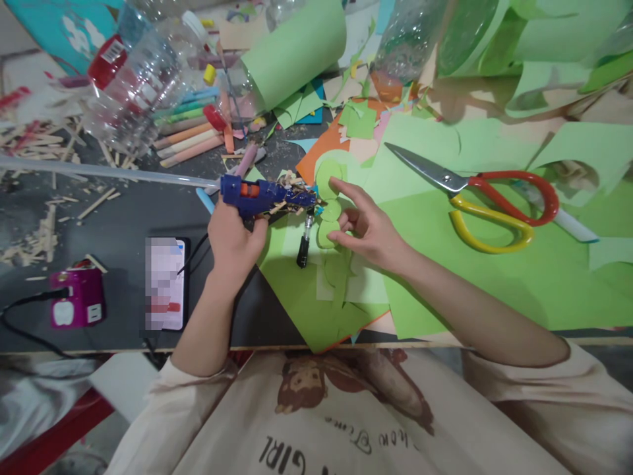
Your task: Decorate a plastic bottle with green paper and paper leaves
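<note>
My left hand [232, 241] is closed round the grip of a blue glue gun [262, 194], whose nozzle points right at small round green paper cut-outs [329, 211]. A long clear glue stick [99, 171] juts out of the gun's back to the left. My right hand [368, 227] rests beside the cut-outs with its forefinger stretched out and touching them; its other fingers are loosely curled and hold nothing. The cut-outs lie on green paper sheets [445, 264].
Scissors with red and yellow handles [489, 204] lie on the green paper at right. A phone [165, 284] and a pink power strip [76, 307] sit at front left. Plastic bottles [138, 79], coloured markers [188, 132], a green paper roll [297, 49] and wood slivers crowd the back.
</note>
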Tool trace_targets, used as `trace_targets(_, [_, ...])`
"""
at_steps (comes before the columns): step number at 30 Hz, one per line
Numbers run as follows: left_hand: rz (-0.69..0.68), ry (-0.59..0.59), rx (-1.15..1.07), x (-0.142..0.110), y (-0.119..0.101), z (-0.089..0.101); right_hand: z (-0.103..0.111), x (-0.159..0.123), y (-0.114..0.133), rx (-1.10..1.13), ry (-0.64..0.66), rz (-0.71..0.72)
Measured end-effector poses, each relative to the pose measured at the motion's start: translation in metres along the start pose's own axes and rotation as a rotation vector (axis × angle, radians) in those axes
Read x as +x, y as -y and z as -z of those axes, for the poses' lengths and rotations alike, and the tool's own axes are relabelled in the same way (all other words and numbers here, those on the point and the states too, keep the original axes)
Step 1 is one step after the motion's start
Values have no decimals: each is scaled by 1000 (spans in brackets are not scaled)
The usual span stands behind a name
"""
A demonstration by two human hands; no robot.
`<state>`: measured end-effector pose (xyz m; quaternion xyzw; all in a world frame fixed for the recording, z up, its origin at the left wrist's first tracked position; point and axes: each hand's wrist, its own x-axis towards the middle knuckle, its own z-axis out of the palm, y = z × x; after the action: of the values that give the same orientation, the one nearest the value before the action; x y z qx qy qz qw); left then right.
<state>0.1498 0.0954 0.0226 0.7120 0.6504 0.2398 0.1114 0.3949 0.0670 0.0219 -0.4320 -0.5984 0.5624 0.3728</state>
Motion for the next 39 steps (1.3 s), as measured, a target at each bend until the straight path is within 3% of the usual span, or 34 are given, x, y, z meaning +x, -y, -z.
trace_targets(39, [-70, -2, 64, -1, 2, 5, 0, 1, -4, -40, 6, 42])
